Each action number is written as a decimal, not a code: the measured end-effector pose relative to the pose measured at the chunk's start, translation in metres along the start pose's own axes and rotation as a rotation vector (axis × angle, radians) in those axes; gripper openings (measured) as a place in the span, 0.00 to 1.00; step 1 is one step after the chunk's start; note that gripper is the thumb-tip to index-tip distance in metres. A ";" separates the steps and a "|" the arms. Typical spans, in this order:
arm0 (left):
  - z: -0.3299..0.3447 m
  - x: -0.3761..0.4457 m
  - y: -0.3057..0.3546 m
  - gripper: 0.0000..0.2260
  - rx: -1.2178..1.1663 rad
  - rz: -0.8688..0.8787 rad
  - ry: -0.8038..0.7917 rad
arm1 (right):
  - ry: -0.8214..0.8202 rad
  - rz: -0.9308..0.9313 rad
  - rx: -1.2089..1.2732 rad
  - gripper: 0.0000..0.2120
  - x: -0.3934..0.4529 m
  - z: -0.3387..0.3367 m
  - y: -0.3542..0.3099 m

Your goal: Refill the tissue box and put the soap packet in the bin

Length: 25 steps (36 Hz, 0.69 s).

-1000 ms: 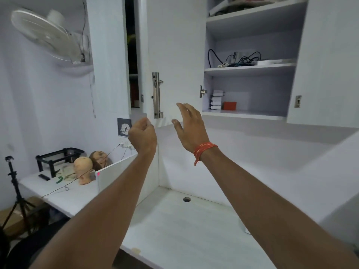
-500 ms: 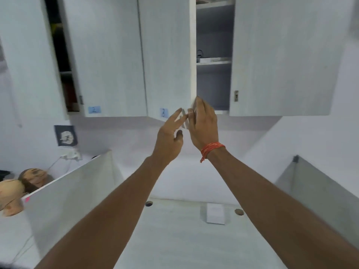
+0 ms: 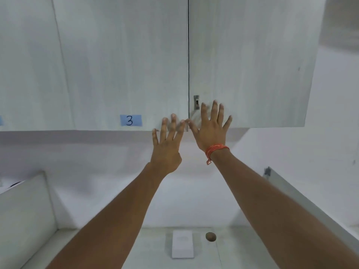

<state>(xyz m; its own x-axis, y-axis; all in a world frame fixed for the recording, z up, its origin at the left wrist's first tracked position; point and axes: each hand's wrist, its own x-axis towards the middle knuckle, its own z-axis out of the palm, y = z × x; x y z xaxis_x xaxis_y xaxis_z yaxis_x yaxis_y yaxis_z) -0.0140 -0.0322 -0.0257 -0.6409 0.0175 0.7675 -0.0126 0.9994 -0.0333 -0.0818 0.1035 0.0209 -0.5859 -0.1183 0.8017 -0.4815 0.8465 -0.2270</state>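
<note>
Two cabinet doors fill the wall up top, shut w/ a thin dark seam between them: left door (image 3: pixel 120 61), right door (image 3: pixel 250 61). Below, the pale surface (image 3: pixel 108 247) runs along the wall. Both arms reach up. Left hand (image 3: pixel 167 150) has its grip released, fingers spread, tips at the left door's bottom edge. Right hand (image 3: pixel 210 129) likewise splayed flat on the right door, holding nothing, red thread (image 3: pixel 216 149) on wrist. White box (image 3: pixel 182 244) sits on the surface, prob. the tissue box, can't tell for sure. Blue "3" label (image 3: pixel 130 120), small metal latch (image 3: pixel 196 102).
</note>
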 end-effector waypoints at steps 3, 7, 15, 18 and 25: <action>0.025 0.017 -0.003 0.47 0.054 -0.012 0.033 | 0.030 0.000 0.003 0.37 0.013 0.028 0.009; 0.048 0.033 -0.010 0.49 0.097 -0.023 0.042 | 0.122 -0.005 -0.011 0.35 0.019 0.055 0.010; 0.067 0.038 -0.015 0.48 0.143 -0.035 0.122 | 0.193 -0.022 -0.060 0.36 0.023 0.071 0.015; 0.062 0.036 -0.016 0.48 0.104 -0.028 0.081 | 0.161 -0.023 -0.050 0.36 0.021 0.063 0.013; -0.010 0.033 -0.014 0.39 -0.417 -0.091 -0.080 | -0.055 -0.010 0.142 0.34 0.009 0.011 0.006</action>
